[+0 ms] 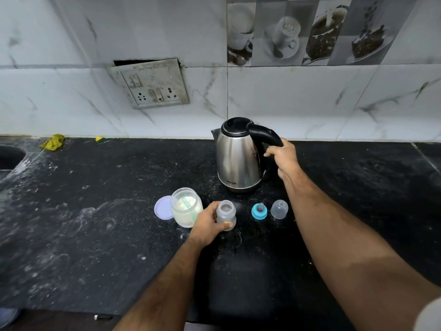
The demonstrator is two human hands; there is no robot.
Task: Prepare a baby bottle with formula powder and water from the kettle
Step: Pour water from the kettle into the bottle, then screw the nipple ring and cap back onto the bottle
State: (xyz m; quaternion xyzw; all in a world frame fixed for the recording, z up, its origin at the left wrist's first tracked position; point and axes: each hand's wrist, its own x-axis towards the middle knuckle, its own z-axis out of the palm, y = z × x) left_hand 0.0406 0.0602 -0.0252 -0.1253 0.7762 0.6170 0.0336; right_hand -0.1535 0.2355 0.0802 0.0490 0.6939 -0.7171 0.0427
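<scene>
Head view, everything placed from the kettle (pixel 238 156): steel body with black lid and handle, upright on the black counter (pixel 95 235) close to the tiled wall, lid shut, spout turned left. Right hand (pixel 285 158) on the handle at the kettle's right side, fingers curled around it in a full grip; base apparently on the counter, not yet lifted. In front of the kettle and slightly left, the baby bottle (pixel 226 215), upright and open-mouthed, clamped by the left hand (pixel 208 225) with the thumb across its lower front and the other fingers wrapped behind. Something pale at the bottle's bottom, possibly powder, too small to confirm; no water level visible. Left of the bottle and touching the left hand, an open jar (pixel 186 207) of whitish powder with a green scoop inside; its lilac lid (pixel 162 207) flat on the counter just beyond, further left. In front of the kettle to the right, the blue-ringed teat (pixel 259 211), and just right of that the clear cap (pixel 279 209), both apart from the bottle. Judged progress: bottle opened and jar opened, powder likely dosed, pouring about to begin; left to do are the water, screwing on the teat, capping and probably shaking. Writing: small dark lettering low on the kettle's front, too small to read with any certainty; no legible label on jar or bottle. Far left of the kettle, a yellow cloth (pixel 53 141) by the wall, and a socket plate (pixel 152 83) on the tiles above.
</scene>
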